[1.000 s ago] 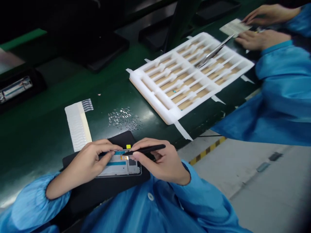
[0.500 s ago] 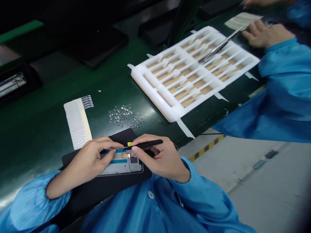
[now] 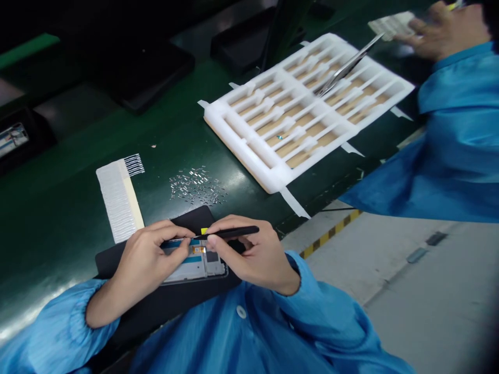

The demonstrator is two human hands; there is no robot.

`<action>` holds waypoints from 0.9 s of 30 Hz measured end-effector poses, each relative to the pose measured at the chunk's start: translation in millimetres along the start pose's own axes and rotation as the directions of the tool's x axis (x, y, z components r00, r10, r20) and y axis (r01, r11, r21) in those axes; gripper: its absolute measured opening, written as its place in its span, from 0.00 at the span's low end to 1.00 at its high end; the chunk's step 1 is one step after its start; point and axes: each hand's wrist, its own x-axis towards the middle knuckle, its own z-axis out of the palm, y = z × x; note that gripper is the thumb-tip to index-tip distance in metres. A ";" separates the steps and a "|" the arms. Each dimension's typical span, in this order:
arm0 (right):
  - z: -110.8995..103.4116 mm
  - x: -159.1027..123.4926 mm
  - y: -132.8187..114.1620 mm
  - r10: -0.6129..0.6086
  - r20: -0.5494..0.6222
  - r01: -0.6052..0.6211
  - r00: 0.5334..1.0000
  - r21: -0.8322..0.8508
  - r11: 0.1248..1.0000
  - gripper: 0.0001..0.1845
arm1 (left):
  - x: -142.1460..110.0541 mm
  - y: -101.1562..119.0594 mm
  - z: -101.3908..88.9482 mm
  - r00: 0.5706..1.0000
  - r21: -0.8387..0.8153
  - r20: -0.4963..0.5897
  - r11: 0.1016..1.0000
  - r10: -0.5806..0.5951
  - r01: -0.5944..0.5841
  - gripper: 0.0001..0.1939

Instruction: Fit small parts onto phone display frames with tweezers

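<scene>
My left hand [image 3: 150, 259] grips the edge of a phone screen frame [image 3: 195, 265], which lies face-up with a blue strip and a small gold-coloured part on it. Its fingers lie over the frame's far edge, and its thumb rests on the panel. My right hand [image 3: 253, 254] pinches a slim black tool [image 3: 234, 233], probably tweezers, whose tip reaches across the frame beneath my left fingers. The tip is partly hidden. A small yellow tag [image 3: 204, 231] sits just beyond the frame on a black mat [image 3: 195, 221].
A white foam tray [image 3: 212, 117] holds tan strips, with steel tweezers [image 3: 346, 67] lying on it. Several tiny metal pieces [image 3: 197, 186] lie beside a white comb-edged strip [image 3: 119, 200] on the green bench [image 3: 78, 171]. A co-worker's hand [image 3: 444, 31] holds a card at top right.
My hands stay on the frame and tool, with only slight shifts. The view has drifted slightly. The co-worker's hands have moved towards the top right, and only one now shows.
</scene>
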 end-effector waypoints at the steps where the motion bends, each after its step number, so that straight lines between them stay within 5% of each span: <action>1: -0.1 -0.3 0.6 -0.020 -0.005 0.020 1.000 -0.012 1.000 0.06 | -0.3 -0.3 1.0 1.000 0.006 -0.012 1.000 0.000 0.000 0.10; 7: -2.0 -3.1 4.5 -0.191 -0.049 0.187 0.980 -0.069 0.980 0.06 | -2.0 -1.7 4.7 0.999 0.010 -0.042 1.000 0.007 -0.006 0.09; 17: -1.6 -7.3 13.4 -0.309 0.036 0.311 0.950 -0.059 0.949 0.10 | -1.4 0.3 7.4 0.995 0.048 -0.085 0.998 0.047 -0.043 0.10; 27: -1.8 -12.3 26.2 -0.505 0.132 0.522 0.853 -0.192 0.831 0.18 | -2.7 -0.3 0.4 0.987 0.158 -0.013 0.975 0.160 -0.156 0.14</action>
